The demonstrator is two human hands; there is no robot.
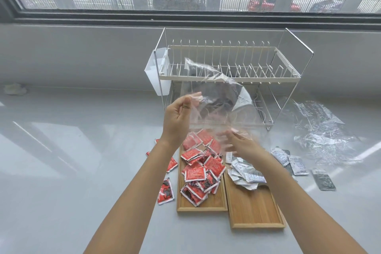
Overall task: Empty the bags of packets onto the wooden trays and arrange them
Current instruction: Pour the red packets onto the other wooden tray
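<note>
bag in hand: clear plastic bag (214, 97), held up above the far end of the trays, in front of the dish rack (228, 68). Looks empty, though the film is see-through and crumpled, so a packet caught in a fold can't be ruled out.
left hand: left hand (177, 118) pinches the bag's upper edge between thumb and fingers, closed on the film.
right hand: right hand (239, 144) is at the bag's lower edge, fingers spread and blurred; can't tell if it actually grips the plastic or only brushes it.
red packets: red packets (201, 168) heaped on the left tray (203, 206), bunched toward the far end. Several lie off it on the counter (61, 150) to the left.
grey packets: grey packets (246, 172) piled on the far end of the right tray (255, 208); more lie off it on the right.
other bag: spent bag (321, 130) lies crumpled on the counter, right of the rack.
step, my read: emptying is about done; next is ditch this bag, then arrange.
how to do it well: give it one shake mouth-down over the left tray to check the folds, then drop it by the spent bag, well away from the trays. Collect strays first, red left and grey right, then spread each heap toward the bare near ends.
risk: the loose film could sweep packets off a tray.
</note>
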